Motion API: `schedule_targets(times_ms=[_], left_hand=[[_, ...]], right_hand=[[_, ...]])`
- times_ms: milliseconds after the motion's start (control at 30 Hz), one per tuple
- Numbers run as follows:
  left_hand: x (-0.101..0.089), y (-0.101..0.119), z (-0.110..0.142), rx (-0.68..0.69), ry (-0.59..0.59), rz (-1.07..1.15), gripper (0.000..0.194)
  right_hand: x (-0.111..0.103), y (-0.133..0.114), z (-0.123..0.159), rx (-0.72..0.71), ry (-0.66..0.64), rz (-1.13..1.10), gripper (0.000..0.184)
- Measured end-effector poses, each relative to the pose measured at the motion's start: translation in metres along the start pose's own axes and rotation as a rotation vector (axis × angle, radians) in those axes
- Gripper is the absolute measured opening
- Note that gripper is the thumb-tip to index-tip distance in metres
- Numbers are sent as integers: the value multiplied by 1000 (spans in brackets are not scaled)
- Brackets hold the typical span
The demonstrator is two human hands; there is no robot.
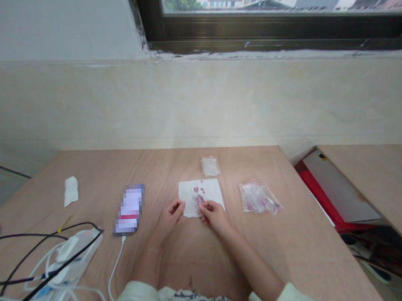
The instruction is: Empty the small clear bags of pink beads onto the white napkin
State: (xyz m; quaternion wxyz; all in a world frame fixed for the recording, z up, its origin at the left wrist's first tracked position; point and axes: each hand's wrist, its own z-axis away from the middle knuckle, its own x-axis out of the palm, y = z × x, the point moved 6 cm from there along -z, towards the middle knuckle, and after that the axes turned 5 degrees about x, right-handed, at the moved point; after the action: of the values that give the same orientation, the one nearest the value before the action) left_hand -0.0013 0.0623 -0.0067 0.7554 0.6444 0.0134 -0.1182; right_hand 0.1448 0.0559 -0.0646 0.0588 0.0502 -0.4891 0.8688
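Note:
A white sheet of paper [189, 191] lies in front of me on the desk. Small dark pink pieces [197, 190] are scattered over its middle; their exact kind is too small to tell. At the sheet's left edge, my left hand [171, 218] has thumb and forefinger pinched together; anything between them is too small to see. My right hand [216, 216] reaches over the sheet's lower right part, its fingertips closed beside the lowest cluster of pieces. Whatever it pinches is hidden by the fingers.
Behind the paper is a small clear bag [210, 166]. Several clear bags with pink bits [259, 197] lie to the right. On the left are a phone [128, 210] on a white cable, a white scrap [71, 191], and a power strip [75, 256] with tangled cords.

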Motion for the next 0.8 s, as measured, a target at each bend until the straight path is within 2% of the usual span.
schedule_targets(times_ms=[133, 300, 333, 467, 500, 567, 667, 800], left_hand=[[2, -6, 9, -41, -73, -3, 29], [11, -8, 24, -30, -396, -46, 20], [10, -6, 24, -23, -406, -49, 19], [-2, 7, 12, 9, -163, -7, 24], [0, 11, 10, 26, -151, -2, 24], [9, 18, 6, 68, -208, -17, 22], [18, 22, 4, 109, -251, -66, 21], [19, 21, 5, 158, -224, -162, 22]], right_hand=[[-8, -9, 1, -101, 78, 26, 33], [-21, -39, 15, -303, 155, 134, 19], [-22, -47, 20, -340, 163, 162, 17], [-19, -72, 41, -465, 131, 325, 13], [-18, -75, 45, -480, 127, 359, 13], [-17, -77, 50, -485, 154, 387, 13], [-20, -73, 50, -453, 188, 331, 21], [-21, -59, 41, -340, 82, 253, 17]])
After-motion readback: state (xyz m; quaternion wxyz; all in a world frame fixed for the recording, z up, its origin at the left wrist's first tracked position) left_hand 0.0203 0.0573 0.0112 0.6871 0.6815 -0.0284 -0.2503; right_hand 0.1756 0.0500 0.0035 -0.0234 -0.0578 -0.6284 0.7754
